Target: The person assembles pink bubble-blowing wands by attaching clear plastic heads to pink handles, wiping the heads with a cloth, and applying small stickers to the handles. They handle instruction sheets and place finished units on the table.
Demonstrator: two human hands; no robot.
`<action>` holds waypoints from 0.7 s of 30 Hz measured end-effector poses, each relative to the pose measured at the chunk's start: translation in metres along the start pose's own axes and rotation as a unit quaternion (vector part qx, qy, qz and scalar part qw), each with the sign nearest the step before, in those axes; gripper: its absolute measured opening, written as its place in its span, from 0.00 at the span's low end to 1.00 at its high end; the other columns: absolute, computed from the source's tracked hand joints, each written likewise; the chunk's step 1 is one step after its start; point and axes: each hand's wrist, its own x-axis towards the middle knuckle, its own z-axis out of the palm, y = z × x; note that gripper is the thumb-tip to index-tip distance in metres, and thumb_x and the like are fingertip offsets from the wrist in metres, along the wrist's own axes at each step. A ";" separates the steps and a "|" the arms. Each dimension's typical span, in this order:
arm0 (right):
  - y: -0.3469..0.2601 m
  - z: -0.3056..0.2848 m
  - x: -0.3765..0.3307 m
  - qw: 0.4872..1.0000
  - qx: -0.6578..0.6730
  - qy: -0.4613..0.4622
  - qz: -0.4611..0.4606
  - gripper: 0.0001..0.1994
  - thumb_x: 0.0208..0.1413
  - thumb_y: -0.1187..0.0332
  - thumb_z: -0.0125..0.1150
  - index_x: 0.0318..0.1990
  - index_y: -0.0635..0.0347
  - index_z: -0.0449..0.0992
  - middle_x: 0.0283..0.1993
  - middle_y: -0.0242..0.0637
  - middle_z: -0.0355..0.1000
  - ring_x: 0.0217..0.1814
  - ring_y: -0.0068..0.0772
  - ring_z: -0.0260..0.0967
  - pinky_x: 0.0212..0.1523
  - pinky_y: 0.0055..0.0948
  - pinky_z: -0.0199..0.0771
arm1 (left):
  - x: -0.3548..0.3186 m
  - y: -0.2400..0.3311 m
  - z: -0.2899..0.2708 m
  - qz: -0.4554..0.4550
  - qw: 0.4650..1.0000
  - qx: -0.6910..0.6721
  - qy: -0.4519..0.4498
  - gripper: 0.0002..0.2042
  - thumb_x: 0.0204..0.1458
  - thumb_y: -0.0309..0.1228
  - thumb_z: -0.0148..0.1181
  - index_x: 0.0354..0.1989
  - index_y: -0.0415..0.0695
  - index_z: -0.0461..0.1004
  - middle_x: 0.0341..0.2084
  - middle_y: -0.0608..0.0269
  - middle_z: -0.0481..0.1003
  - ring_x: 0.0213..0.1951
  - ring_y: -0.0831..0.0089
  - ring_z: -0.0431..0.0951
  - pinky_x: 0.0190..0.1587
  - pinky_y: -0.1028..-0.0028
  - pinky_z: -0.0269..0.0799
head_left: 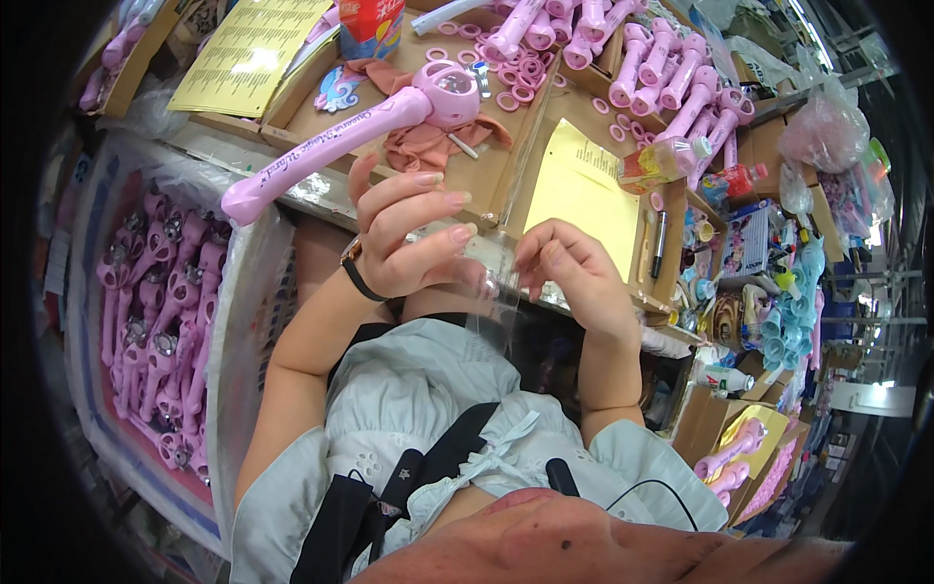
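Observation:
A clear plastic bag (494,310) hangs between my hands, over my lap. My right hand (576,277) is closed, its fingertips pinching the bag's edge. My left hand (409,237) has its fingers apart and stretched out, with the thumb against or behind the clear plastic; which of the two I cannot tell. Beyond my left hand, a pink toy wand (336,148) lies slanting over the bench edge, its round head resting near a crumpled orange-brown cloth (413,148).
At my left stands a lined crate (83,292) filled with pink wands. Pink rings (525,73) and several wand parts (671,73) lie across the bench. Yellow printed sheets (584,200), a drink bottle (666,161) and a black marker (660,243) are nearby. Cardboard edges divide the bench.

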 end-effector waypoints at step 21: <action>-0.022 0.006 -0.017 0.976 -0.068 0.186 -0.088 0.05 0.53 0.74 0.61 0.34 0.64 0.72 0.29 0.26 0.70 0.29 0.13 0.64 0.31 0.14 0.63 | -0.024 0.006 0.019 -0.484 0.672 -0.527 -0.190 0.22 0.57 0.45 0.51 0.49 0.38 0.68 0.44 0.57 0.73 0.47 0.65 0.72 0.57 0.68 0.62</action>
